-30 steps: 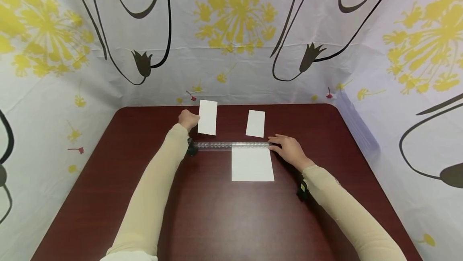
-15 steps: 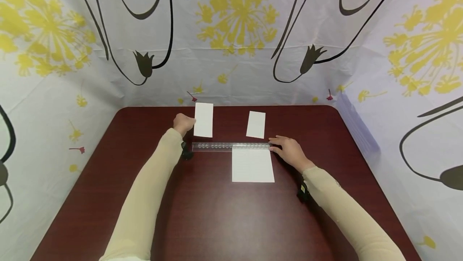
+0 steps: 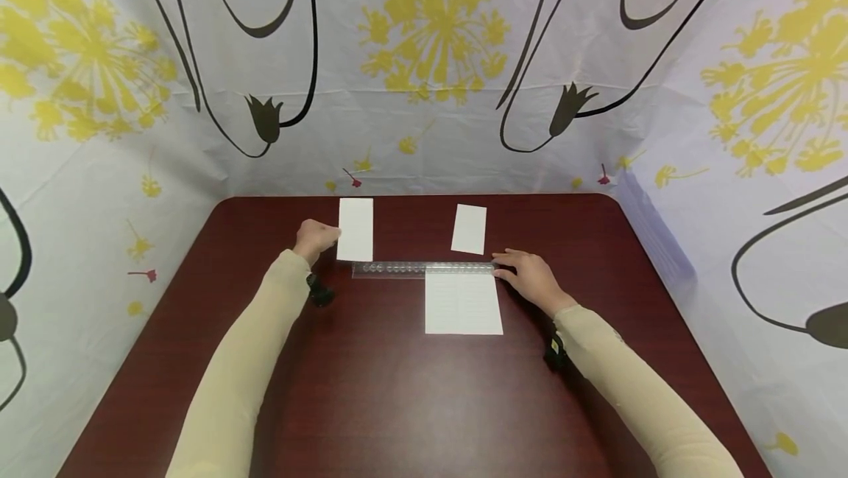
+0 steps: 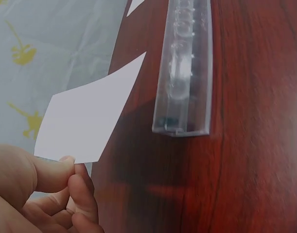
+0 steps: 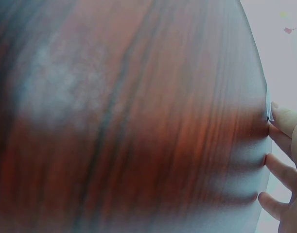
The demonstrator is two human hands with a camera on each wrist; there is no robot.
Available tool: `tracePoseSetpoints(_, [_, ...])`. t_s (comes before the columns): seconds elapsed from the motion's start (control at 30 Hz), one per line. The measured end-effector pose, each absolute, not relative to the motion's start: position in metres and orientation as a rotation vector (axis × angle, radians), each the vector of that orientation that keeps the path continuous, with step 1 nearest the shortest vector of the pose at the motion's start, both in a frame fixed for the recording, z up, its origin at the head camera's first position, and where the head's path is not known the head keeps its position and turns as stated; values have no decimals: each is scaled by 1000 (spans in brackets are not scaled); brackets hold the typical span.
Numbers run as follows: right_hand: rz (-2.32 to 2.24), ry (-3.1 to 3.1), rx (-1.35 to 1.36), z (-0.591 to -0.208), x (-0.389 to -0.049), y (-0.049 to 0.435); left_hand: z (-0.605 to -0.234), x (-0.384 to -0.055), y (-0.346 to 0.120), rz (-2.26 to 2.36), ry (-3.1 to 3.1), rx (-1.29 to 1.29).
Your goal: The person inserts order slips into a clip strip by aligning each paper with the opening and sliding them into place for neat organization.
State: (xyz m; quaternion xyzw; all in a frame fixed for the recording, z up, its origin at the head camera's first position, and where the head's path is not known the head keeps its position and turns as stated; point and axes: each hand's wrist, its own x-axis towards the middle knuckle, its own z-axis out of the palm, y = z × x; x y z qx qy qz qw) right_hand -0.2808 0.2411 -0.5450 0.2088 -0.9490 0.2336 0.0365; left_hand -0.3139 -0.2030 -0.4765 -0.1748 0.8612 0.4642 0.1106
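My left hand (image 3: 314,241) pinches a white paper card (image 3: 355,230) by its left edge, between thumb and fingertips. In the left wrist view the card (image 4: 87,116) bends slightly, raised over the table, with its shadow below. Just beyond it lies a long clear plastic strip (image 3: 391,269) with a row of round bumps along its middle. The strip lies across the top edge of a white sheet of paper (image 3: 464,305). At its right end, my right hand (image 3: 530,278) holds it between thumb and forefinger; the other fingertips touch the table.
A second white card (image 3: 469,229) lies on the dark red-brown table (image 3: 424,404), behind the strip. Patterned white cloth (image 3: 411,124) hangs along the back and sides of the table.
My left hand has moved left and toward me with the card, now near the strip's left end. The right hand, strip and sheet stay in place.
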Motion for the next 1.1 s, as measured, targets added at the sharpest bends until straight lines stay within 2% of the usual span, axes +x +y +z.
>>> tracePoseSetpoints(1.1, [726,-2910,630,-543,-279,240,-486,-262,-248,1321,2507,-422])
